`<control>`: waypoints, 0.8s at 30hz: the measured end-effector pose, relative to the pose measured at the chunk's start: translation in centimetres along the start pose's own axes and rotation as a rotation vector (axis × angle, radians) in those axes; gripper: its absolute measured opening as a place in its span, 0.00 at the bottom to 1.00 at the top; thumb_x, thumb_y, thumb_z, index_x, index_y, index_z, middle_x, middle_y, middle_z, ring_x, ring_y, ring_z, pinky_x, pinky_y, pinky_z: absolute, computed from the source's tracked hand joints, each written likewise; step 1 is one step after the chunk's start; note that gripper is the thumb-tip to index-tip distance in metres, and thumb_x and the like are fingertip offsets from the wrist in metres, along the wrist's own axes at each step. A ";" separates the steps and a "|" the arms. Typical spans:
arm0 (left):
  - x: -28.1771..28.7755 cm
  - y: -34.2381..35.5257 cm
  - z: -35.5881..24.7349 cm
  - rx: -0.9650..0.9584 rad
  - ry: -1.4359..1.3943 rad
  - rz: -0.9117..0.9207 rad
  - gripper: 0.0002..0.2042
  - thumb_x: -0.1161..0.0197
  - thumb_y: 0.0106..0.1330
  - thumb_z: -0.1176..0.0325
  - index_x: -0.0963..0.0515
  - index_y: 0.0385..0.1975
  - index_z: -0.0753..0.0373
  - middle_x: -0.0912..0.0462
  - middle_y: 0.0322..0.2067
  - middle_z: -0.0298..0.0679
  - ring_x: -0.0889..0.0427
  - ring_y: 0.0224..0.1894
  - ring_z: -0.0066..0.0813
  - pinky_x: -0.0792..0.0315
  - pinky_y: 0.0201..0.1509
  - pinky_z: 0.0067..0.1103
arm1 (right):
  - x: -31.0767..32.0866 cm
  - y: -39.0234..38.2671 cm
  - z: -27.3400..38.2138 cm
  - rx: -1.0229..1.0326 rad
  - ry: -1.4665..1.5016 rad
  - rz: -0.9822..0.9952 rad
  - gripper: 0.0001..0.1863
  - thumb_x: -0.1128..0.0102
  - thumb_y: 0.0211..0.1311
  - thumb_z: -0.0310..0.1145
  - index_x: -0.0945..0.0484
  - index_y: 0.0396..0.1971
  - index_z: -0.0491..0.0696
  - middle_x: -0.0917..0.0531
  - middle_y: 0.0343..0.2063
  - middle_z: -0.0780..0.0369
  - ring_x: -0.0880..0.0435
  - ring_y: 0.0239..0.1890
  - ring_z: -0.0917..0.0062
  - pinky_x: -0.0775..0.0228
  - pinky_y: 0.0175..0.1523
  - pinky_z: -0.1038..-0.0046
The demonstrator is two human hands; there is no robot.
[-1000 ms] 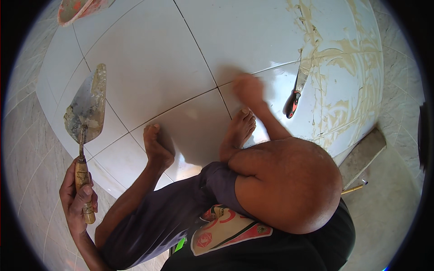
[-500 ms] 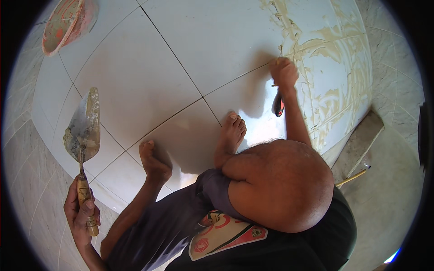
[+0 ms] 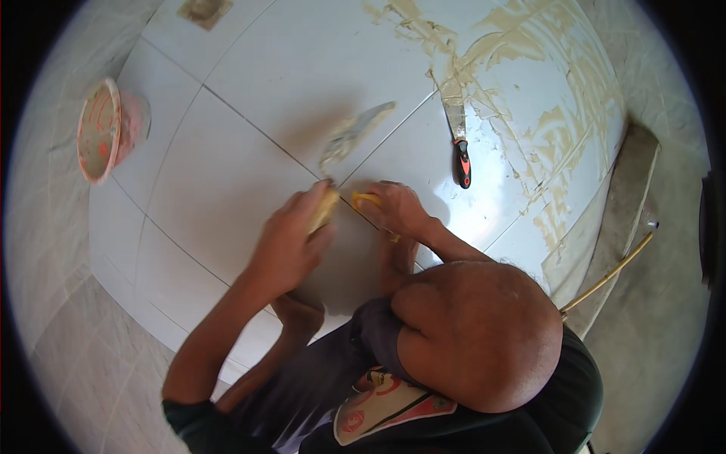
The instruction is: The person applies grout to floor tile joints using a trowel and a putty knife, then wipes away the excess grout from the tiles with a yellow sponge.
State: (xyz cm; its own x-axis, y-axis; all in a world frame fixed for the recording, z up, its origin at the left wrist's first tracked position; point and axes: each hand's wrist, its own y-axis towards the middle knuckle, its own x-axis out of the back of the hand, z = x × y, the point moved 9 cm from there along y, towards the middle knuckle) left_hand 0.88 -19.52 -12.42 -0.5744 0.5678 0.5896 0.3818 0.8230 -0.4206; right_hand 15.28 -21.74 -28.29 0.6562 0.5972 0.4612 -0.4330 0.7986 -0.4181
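My left hand [image 3: 291, 238] is closed round the wooden handle of a pointed trowel [image 3: 355, 135]. Its mortar-smeared blade, blurred by motion, is held over the white tiles. Just to the right, my right hand [image 3: 399, 210] grips a small yellow piece [image 3: 366, 199], whose kind I cannot make out; the fingers partly cover it. Farther out, a putty knife [image 3: 463, 160] with a black and red handle lies on the tile, its blade tip against smeared beige grout [image 3: 503, 45].
A stained bucket [image 3: 113, 129] lies tipped at the far left. Grout film covers tiles on the right, beside a grey board [image 3: 624, 185] and a thin yellow stick [image 3: 609, 278]. A square drain-like patch [image 3: 204, 10] sits at the top. My bent knee fills the lower middle.
The trowel has swung from the far left to the middle in my left hand. My right hand has come back from over the putty knife, which lies in full view. The view has shifted.
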 end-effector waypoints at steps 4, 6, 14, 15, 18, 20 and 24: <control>-5.2 6.0 -1.7 0.070 0.006 0.012 0.27 0.41 0.63 0.69 0.35 0.63 0.70 0.23 0.47 0.57 0.22 0.47 0.59 0.28 0.53 0.39 | 3.1 -2.1 -1.9 -0.086 0.069 -0.074 0.17 0.39 0.62 0.44 0.18 0.37 0.45 0.17 0.34 0.51 0.17 0.40 0.54 0.26 0.46 0.55; -6.7 7.5 -2.6 0.081 0.048 0.015 0.27 0.42 0.63 0.70 0.35 0.63 0.70 0.24 0.46 0.57 0.22 0.46 0.59 0.28 0.52 0.40 | 4.0 -2.8 -2.8 -0.099 0.104 -0.114 0.16 0.39 0.62 0.43 0.18 0.38 0.44 0.17 0.34 0.51 0.17 0.40 0.54 0.26 0.46 0.55; -7.0 8.7 -3.4 -0.022 0.129 -0.126 0.28 0.41 0.63 0.70 0.36 0.63 0.72 0.22 0.41 0.55 0.18 0.39 0.51 0.24 0.45 0.37 | -1.8 -3.1 0.6 -0.182 -0.044 0.338 0.20 0.37 0.57 0.39 0.22 0.48 0.45 0.18 0.42 0.50 0.21 0.46 0.47 0.30 0.51 0.48; -6.5 8.5 -3.0 -0.025 0.130 -0.121 0.28 0.41 0.63 0.70 0.36 0.63 0.72 0.22 0.41 0.55 0.18 0.39 0.51 0.24 0.45 0.37 | -2.6 -3.6 0.4 -0.185 -0.040 0.335 0.20 0.37 0.57 0.39 0.22 0.48 0.45 0.18 0.42 0.50 0.21 0.46 0.47 0.30 0.51 0.48; -5.0 7.9 -1.2 0.126 -0.138 -0.041 0.27 0.39 0.65 0.69 0.34 0.63 0.72 0.22 0.34 0.44 0.20 0.27 0.32 0.23 0.33 0.27 | 2.1 -2.9 -1.1 0.013 -0.169 -0.247 0.20 0.32 0.53 0.38 0.22 0.46 0.48 0.22 0.45 0.54 0.24 0.49 0.52 0.33 0.53 0.50; -5.2 6.6 -1.0 0.447 -0.562 0.091 0.27 0.37 0.65 0.68 0.33 0.63 0.71 0.25 0.31 0.35 0.26 0.21 0.18 0.28 0.25 0.18 | 12.5 -5.3 -4.7 -0.084 -0.354 -0.804 0.21 0.32 0.55 0.33 0.25 0.49 0.51 0.26 0.44 0.52 0.25 0.47 0.58 0.34 0.53 0.58; -5.7 5.9 0.2 0.432 -0.773 0.101 0.24 0.38 0.66 0.68 0.31 0.61 0.69 0.26 0.30 0.33 0.25 0.22 0.17 0.29 0.23 0.17 | 14.4 -5.0 -11.3 -0.304 -0.237 -0.652 0.26 0.40 0.62 0.28 0.33 0.60 0.44 0.27 0.47 0.48 0.26 0.47 0.53 0.30 0.49 0.53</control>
State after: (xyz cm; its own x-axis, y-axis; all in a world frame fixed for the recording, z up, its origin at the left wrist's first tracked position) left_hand 6.27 -17.85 -18.40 -0.9403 0.3393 -0.0287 0.2407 0.6029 -0.7607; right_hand 33.86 -17.98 -28.37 0.5561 0.0381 0.8303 0.2092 0.9604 -0.1842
